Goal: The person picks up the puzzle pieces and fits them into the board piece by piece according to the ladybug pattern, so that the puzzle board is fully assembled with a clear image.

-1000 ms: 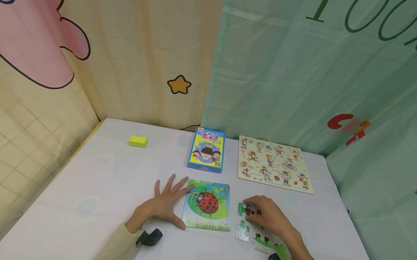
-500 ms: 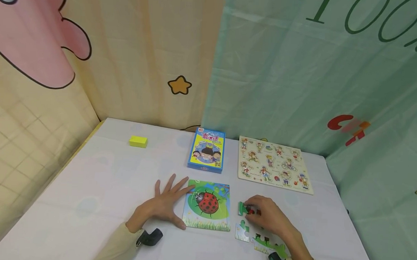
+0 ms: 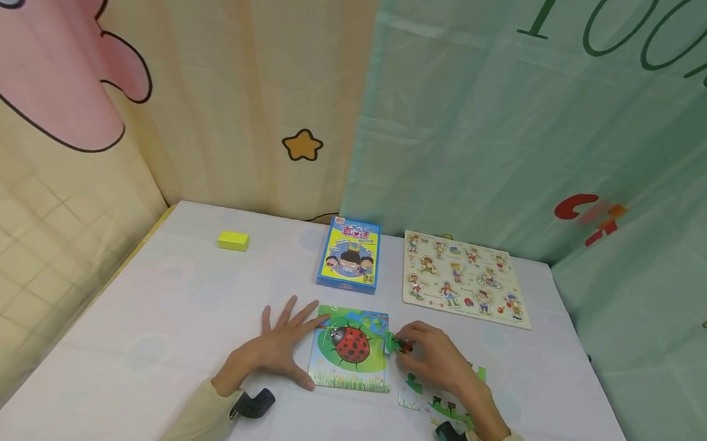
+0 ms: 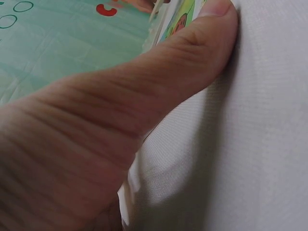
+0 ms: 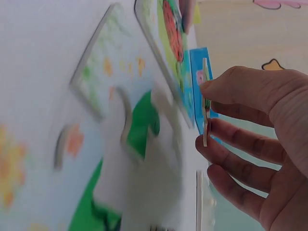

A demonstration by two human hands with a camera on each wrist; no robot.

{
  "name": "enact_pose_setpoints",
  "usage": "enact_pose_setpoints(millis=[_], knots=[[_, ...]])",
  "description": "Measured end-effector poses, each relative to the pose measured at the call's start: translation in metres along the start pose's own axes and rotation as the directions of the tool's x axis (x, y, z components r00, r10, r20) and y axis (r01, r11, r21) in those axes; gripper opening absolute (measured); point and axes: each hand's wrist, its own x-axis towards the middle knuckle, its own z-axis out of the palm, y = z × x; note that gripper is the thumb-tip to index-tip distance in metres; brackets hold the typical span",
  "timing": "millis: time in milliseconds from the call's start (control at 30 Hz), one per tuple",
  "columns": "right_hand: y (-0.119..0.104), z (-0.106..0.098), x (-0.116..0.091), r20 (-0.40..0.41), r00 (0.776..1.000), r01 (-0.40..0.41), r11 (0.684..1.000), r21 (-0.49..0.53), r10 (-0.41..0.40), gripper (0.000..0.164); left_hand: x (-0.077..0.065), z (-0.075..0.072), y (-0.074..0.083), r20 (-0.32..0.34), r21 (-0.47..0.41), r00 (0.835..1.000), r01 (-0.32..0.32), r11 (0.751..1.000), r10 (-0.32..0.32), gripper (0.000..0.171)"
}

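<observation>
A square ladybug puzzle board (image 3: 354, 349) lies flat in front of me. My left hand (image 3: 279, 345) has its fingers spread at the board's left side, fingertips at its upper left edge. In the left wrist view the thumb (image 4: 216, 29) presses against the board's corner. Between thumb and fingers my right hand (image 3: 436, 359) pinches a green and red puzzle piece (image 3: 392, 344) close to the board's right edge. The right wrist view shows that piece (image 5: 205, 65) edge-on, raised over the table. Several loose puzzle pieces (image 3: 411, 397) lie under and beside the right hand, partly hidden by it.
Behind the ladybug board stands a blue and yellow card box (image 3: 350, 254). A wooden board with figure cutouts (image 3: 463, 278) lies at the back right. Far left on the white table (image 3: 148, 303) is a yellow block (image 3: 233, 241). Fabric curtains hang behind the table.
My right hand has lifted the green and red puzzle piece and carried it left to the ladybug board's right edge. The left hand stays in place.
</observation>
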Motion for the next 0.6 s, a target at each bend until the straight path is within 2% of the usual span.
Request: enact_pose_setpoints(millis=[400,600], knots=[[-0.031,0.015,0.028,-0.003,0.992,0.123,0.992,0.017,-0.123,0.021,0.000,0.000,-0.001,-0.004,0.001,1.000,0.000,1.000,0.000,0.122],[-0.048,0.027,0.037,0.046,0.995,0.082,0.996,0.033,-0.084,0.026,-0.001,-0.001,-0.001,0.002,0.012,1.000,-0.009,1.000,0.009,0.122]])
